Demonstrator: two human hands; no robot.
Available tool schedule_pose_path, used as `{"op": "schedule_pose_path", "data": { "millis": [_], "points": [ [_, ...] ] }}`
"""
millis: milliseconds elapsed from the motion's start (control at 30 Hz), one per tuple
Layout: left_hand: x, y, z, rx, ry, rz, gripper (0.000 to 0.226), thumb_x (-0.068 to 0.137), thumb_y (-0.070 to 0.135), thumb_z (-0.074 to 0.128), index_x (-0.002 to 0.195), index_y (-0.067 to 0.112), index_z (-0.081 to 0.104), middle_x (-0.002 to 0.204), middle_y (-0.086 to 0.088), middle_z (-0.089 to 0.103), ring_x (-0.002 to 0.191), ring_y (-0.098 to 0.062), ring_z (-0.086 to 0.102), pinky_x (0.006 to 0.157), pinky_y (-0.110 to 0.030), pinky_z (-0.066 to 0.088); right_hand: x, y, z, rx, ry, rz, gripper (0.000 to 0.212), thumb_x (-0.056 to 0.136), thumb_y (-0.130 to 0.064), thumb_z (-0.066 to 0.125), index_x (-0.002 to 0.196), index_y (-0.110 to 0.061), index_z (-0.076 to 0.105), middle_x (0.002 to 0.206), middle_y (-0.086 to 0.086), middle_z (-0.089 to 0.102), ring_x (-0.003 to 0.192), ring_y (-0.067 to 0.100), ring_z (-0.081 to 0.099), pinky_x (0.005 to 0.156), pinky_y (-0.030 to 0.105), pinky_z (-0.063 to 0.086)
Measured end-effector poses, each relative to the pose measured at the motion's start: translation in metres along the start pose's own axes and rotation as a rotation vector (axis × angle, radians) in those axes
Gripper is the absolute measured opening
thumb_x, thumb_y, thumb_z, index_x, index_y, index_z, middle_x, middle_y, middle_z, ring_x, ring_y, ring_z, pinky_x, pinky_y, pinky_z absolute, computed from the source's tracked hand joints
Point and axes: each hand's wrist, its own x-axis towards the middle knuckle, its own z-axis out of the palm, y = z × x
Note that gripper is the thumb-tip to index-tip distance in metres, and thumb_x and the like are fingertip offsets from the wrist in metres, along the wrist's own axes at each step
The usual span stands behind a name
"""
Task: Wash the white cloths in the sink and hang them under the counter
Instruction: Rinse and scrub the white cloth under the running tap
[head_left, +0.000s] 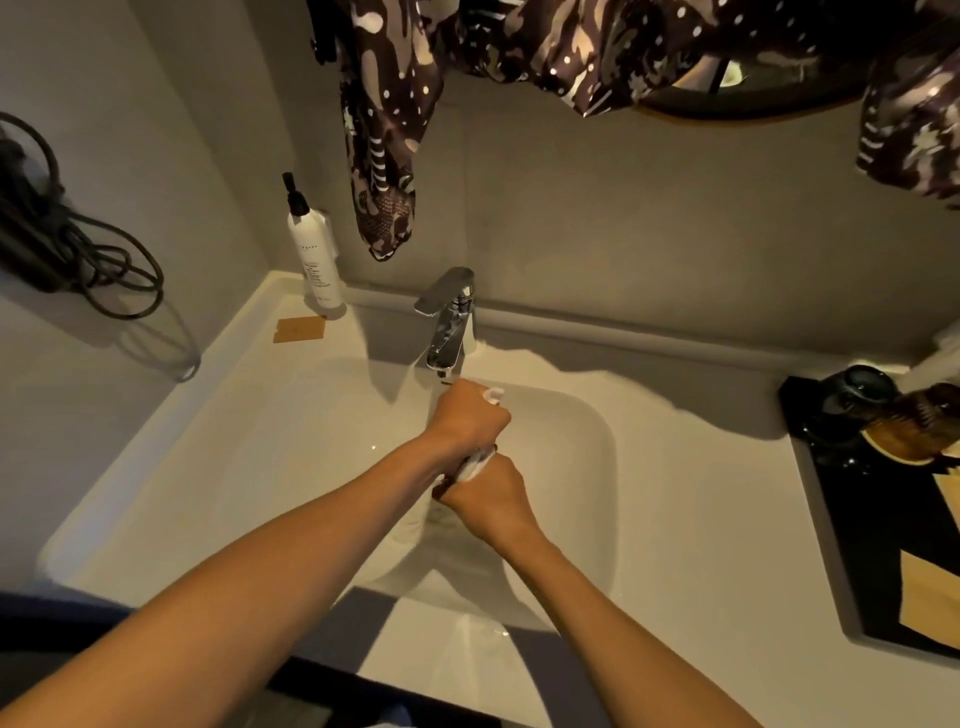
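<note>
Over the white sink basin (582, 441), both my hands grip a twisted white cloth (475, 465). My left hand (467, 415) is fisted around its far end, just under the chrome faucet (449, 322); a bit of white cloth shows past its knuckles. Closer to me, my right hand (488, 499) clamps the near end. The two fists almost touch, and only a short wrung stretch of cloth shows between them. The rest of the cloth is hidden inside the hands.
A white pump bottle (314, 254) and a brown card (300, 329) stand at the counter's back left. A dark tray (883, 519) with a dark cup and a brush lies right. Patterned dark fabric (387, 130) hangs above the faucet. Coiled cables (67, 239) hang left.
</note>
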Motion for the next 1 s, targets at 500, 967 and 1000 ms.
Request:
{"op": "schedule_pose_path", "data": {
  "millis": [500, 967, 1000],
  "points": [
    [-0.014, -0.027, 0.019, -0.262, -0.057, -0.171, 0.010, 0.086, 0.009, 0.067, 0.095, 0.010, 0.068, 0.077, -0.006, 0.064, 0.056, -0.016, 0.057, 0.056, -0.022, 0.047, -0.016, 0.038, 0.007, -0.243, 0.061, 0.028, 0.052, 0.076, -0.040, 0.070, 0.118, -0.016, 0.052, 0.106, 0.005, 0.068, 0.094, 0.026, 0.069, 0.076, 0.038, 0.057],
    [-0.081, -0.016, -0.055, -0.275, -0.132, 0.101, 0.021, 0.098, 0.015, 0.059, 0.108, -0.002, 0.066, 0.087, -0.019, 0.068, 0.074, -0.026, 0.068, 0.069, -0.033, 0.063, -0.065, 0.001, -0.077, 0.471, -0.090, -0.096, 0.044, 0.095, -0.051, 0.055, 0.135, -0.032, 0.051, 0.119, 0.003, 0.069, 0.092, 0.021, 0.073, 0.064, 0.040, 0.063],
    [-0.088, -0.013, -0.056, -0.285, -0.097, 0.118, 0.018, 0.098, 0.013, 0.058, 0.112, 0.004, 0.065, 0.090, -0.020, 0.070, 0.074, -0.026, 0.069, 0.066, -0.032, 0.063, -0.068, -0.001, -0.079, 0.551, -0.087, -0.098, 0.043, 0.097, -0.047, 0.055, 0.137, -0.031, 0.051, 0.124, 0.004, 0.068, 0.096, 0.023, 0.074, 0.067, 0.046, 0.063]
  ]
}}
